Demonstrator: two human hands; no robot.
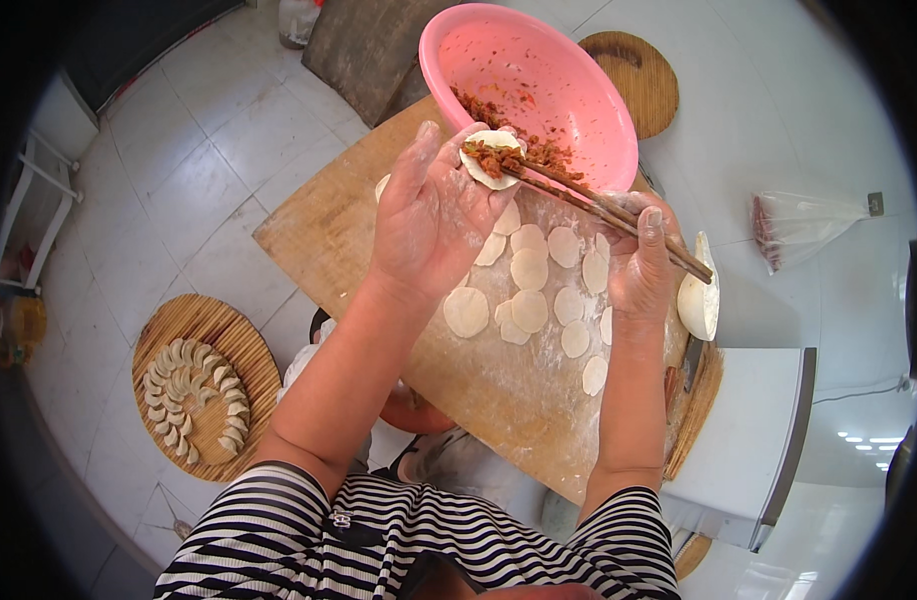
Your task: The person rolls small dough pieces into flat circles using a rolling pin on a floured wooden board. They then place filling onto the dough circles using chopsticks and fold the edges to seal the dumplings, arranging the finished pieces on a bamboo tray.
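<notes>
My left hand is palm up and dusted with flour. A round dough wrapper rests across its fingers, with reddish-brown chopped filling on top. In my right hand is a pair of wooden chopsticks, their tips touching the filling. Just beyond both hands, a pink plastic basin tilts towards me, with more filling low on its near side. Several flat dough wrappers lie below my hands on a floured wooden board, some overlapping.
Lower left, a round reed tray carries several shaped dumplings. Another round woven mat lies past the basin. Right of the board are a white bowl, a straw brush and a white cabinet. A plastic bag lies farther right.
</notes>
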